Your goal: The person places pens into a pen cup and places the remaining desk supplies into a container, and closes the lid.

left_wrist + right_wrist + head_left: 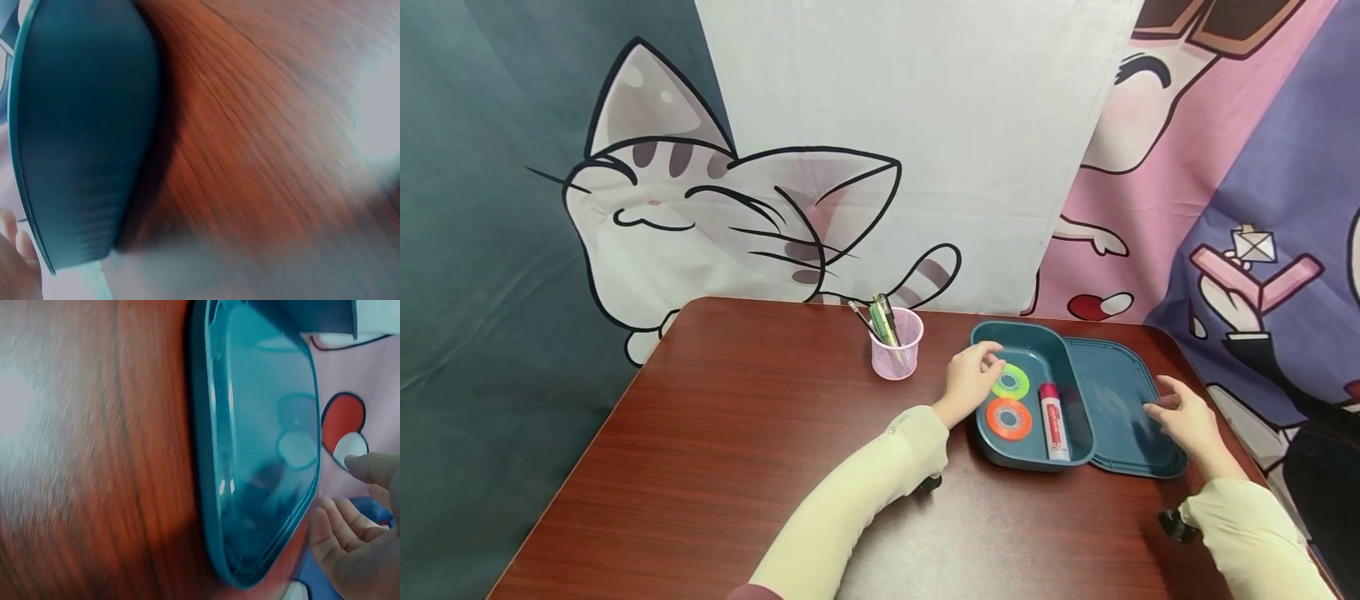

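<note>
A dark teal box [1084, 421] sits at the right side of the table, its side wall filling the left of the left wrist view. Inside lie a green tape roll [1022, 377], an orange tape roll [995, 423] and a glue stick [1054, 423] with a red cap. My left hand [967, 383] is at the box's left edge, its bent fingers reaching over the rim near the green roll and gripping nothing visible. The box's lid [1112, 396] lies flat against the right side of the box. Above the lid's right edge hovers my right hand [1191, 423], fingers loosely bent around nothing.
A pink mesh pen cup [895, 360] with several pens stands left of the box, near the table's back edge. Behind the brown table [760, 450] hangs a printed cloth [850, 100] with cartoon figures. The table's right edge runs close beside the lid.
</note>
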`<state>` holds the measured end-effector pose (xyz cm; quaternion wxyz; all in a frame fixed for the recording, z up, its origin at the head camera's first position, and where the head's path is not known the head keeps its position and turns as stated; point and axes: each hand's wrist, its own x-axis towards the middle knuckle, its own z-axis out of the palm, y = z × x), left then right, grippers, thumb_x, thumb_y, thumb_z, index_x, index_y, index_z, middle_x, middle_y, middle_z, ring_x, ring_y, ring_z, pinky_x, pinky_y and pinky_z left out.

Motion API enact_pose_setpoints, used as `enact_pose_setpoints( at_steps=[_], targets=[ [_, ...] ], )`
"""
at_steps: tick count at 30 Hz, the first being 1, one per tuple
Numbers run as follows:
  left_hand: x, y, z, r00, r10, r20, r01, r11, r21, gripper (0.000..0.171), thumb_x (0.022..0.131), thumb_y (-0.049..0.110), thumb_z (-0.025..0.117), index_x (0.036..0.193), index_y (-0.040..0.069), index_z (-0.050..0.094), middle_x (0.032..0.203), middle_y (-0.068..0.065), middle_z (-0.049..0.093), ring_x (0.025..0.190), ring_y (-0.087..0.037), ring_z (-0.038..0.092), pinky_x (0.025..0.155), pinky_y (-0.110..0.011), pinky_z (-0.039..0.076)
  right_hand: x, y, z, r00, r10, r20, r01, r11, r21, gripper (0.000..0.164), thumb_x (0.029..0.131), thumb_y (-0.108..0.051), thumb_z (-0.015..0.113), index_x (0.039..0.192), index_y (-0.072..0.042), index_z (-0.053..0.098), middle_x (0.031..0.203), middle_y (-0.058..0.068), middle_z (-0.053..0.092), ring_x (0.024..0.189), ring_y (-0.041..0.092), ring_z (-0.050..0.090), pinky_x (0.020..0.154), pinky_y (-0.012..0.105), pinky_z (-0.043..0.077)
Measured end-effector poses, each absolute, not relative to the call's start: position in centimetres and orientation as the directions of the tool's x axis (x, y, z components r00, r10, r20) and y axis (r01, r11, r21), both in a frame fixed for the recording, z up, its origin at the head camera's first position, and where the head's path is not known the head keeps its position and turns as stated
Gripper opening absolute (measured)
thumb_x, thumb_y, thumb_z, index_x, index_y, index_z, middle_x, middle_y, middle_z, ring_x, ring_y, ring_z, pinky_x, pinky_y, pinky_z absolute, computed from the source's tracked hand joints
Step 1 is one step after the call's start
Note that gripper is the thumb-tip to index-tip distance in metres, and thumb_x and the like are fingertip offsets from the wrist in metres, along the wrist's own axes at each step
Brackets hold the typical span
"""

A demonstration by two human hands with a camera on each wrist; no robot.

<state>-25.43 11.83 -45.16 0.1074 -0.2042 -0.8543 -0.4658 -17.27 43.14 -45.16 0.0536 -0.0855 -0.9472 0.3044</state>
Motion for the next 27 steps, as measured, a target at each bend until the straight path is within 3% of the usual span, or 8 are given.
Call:
enact_pose_setpoints(
  at_steps=[3, 7, 10, 13, 17, 20, 24, 27],
  targets=[
    [-25.6, 11.1, -45.5, -0.9, 0.211, 0.382, 0.436, 0.482, 0.76, 0.024, 0.08, 0.019, 0.062, 0.104, 0.013, 0.062, 0.081, 0.002, 0.063, 0.063, -0.003, 0.055, 0.059, -0.01, 0.038, -17.0, 44.0, -45.4, -0.971, 0.228, 0.071, 0.16, 0.84, -0.518, 0.06, 0.08, -0.013, 0.058, 0.13, 0.007, 0.031, 0.097, 0.035, 0.054, 0.064, 0.026, 0.059, 0.053, 0.03, 0.043],
    [-25.6, 10.4, -46.2, -0.908, 0.187, 0.375, 0.418, 0.486, 0.768, 0.024, 0.08, 0.018, 0.062, 0.103, 0.012, 0.062, 0.081, -0.001, 0.06, 0.064, -0.004, 0.055, 0.061, -0.011, 0.039, -16.6, 45.0, -45.7, -0.969, 0.235, 0.08, 0.173, 0.871, -0.46, 0.059, 0.078, -0.013, 0.059, 0.126, 0.009, 0.033, 0.097, 0.037, 0.053, 0.082, 0.046, 0.051, 0.062, 0.044, 0.04],
    [-25.5, 10.2, -46.7, -0.917, 0.187, 0.353, 0.398, 0.486, 0.778, 0.025, 0.079, 0.017, 0.062, 0.104, 0.011, 0.062, 0.082, -0.002, 0.059, 0.065, -0.005, 0.056, 0.063, -0.012, 0.04, -16.3, 45.7, -45.9, -0.971, 0.229, 0.066, 0.178, 0.88, -0.44, 0.059, 0.077, -0.012, 0.058, 0.125, 0.011, 0.032, 0.098, 0.039, 0.051, 0.087, 0.051, 0.047, 0.068, 0.053, 0.037],
    [-25.4, 9.9, -47.1, -0.925, 0.194, 0.328, 0.381, 0.483, 0.789, 0.028, 0.079, 0.017, 0.062, 0.105, 0.009, 0.062, 0.083, -0.003, 0.058, 0.066, -0.005, 0.056, 0.063, -0.011, 0.04, -16.1, 46.2, -46.1, -0.972, 0.23, 0.049, 0.189, 0.889, -0.418, 0.059, 0.077, -0.012, 0.056, 0.125, 0.012, 0.031, 0.098, 0.038, 0.052, 0.087, 0.052, 0.047, 0.069, 0.053, 0.036],
    [-25.3, 9.7, -47.5, -0.934, 0.199, 0.297, 0.357, 0.467, 0.809, 0.03, 0.08, 0.018, 0.062, 0.108, 0.007, 0.061, 0.085, -0.005, 0.058, 0.067, -0.007, 0.057, 0.064, -0.011, 0.041, -15.7, 46.8, -46.3, -0.975, 0.221, 0.011, 0.198, 0.893, -0.404, 0.06, 0.077, -0.012, 0.056, 0.125, 0.013, 0.03, 0.094, 0.037, 0.054, 0.086, 0.051, 0.049, 0.068, 0.052, 0.037],
    [-25.2, 9.6, -47.8, -0.938, 0.201, 0.282, 0.344, 0.446, 0.826, 0.032, 0.08, 0.016, 0.061, 0.11, 0.006, 0.06, 0.086, -0.006, 0.058, 0.067, -0.008, 0.057, 0.064, -0.011, 0.042, -15.5, 47.1, -46.4, -0.979, 0.201, -0.022, 0.192, 0.893, -0.407, 0.059, 0.076, -0.01, 0.057, 0.123, 0.014, 0.031, 0.089, 0.034, 0.056, 0.067, 0.037, 0.056, 0.059, 0.043, 0.042],
    [-25.2, 9.6, -48.0, -0.939, 0.21, 0.273, 0.34, 0.435, 0.834, 0.034, 0.081, 0.016, 0.06, 0.112, 0.004, 0.058, 0.086, -0.009, 0.059, 0.068, -0.01, 0.058, 0.064, -0.011, 0.042, -15.3, 47.2, -46.7, -0.981, 0.184, -0.067, 0.194, 0.876, -0.442, 0.056, 0.076, -0.007, 0.055, 0.122, 0.014, 0.03, 0.083, 0.031, 0.057, 0.054, 0.013, 0.053, 0.048, 0.028, 0.041],
    [-25.2, 9.5, -48.0, -0.939, 0.213, 0.27, 0.34, 0.444, 0.829, 0.035, 0.081, 0.016, 0.06, 0.114, 0.004, 0.058, 0.085, -0.009, 0.06, 0.069, -0.011, 0.06, 0.065, -0.012, 0.043, -15.2, 47.3, -46.9, -0.98, 0.184, -0.081, 0.2, 0.863, -0.464, 0.055, 0.076, -0.004, 0.054, 0.122, 0.015, 0.03, 0.081, 0.031, 0.057, 0.054, 0.014, 0.053, 0.046, 0.027, 0.042]
  ],
)
